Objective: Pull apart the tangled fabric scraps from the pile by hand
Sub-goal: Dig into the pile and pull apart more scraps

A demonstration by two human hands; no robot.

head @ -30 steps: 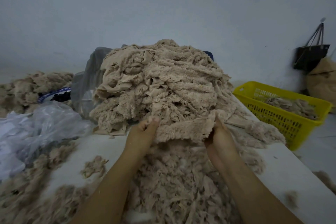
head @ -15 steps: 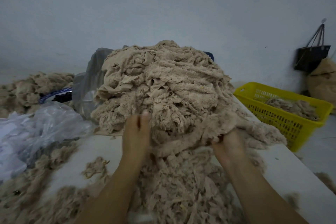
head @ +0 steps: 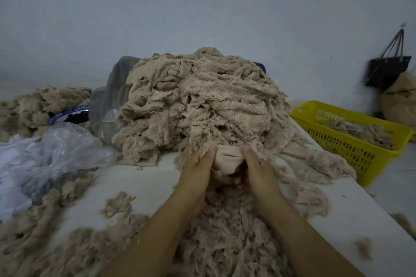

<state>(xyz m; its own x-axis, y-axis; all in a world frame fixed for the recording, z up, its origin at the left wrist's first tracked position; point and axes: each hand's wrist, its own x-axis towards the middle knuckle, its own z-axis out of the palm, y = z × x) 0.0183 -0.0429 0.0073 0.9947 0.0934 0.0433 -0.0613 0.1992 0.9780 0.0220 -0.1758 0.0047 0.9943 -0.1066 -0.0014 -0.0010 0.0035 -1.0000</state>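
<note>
A tall pile of tangled beige fabric scraps (head: pixel 202 101) rises in the middle of the white table (head: pixel 144 177). At its front foot both hands hold one smooth beige scrap (head: pixel 226 161) bunched between them. My left hand (head: pixel 198 166) grips its left side with the thumb on top. My right hand (head: pixel 256 168) grips its right side, fingers curled under the cloth. The scrap's far edge is still buried in the pile. Loose fluffy scraps (head: pixel 225 231) lie under and between my forearms.
A yellow plastic basket (head: pixel 351 137) with some scraps stands off the table's right edge. Crumpled clear plastic bags (head: pixel 45 155) lie at the left, with more scraps (head: pixel 40 105) behind them. A black bag (head: pixel 387 69) hangs on the wall at the right.
The hands were apart on the pile's front, about a hand's width or more between them. They have come together and now bunch one smooth scrap between them.
</note>
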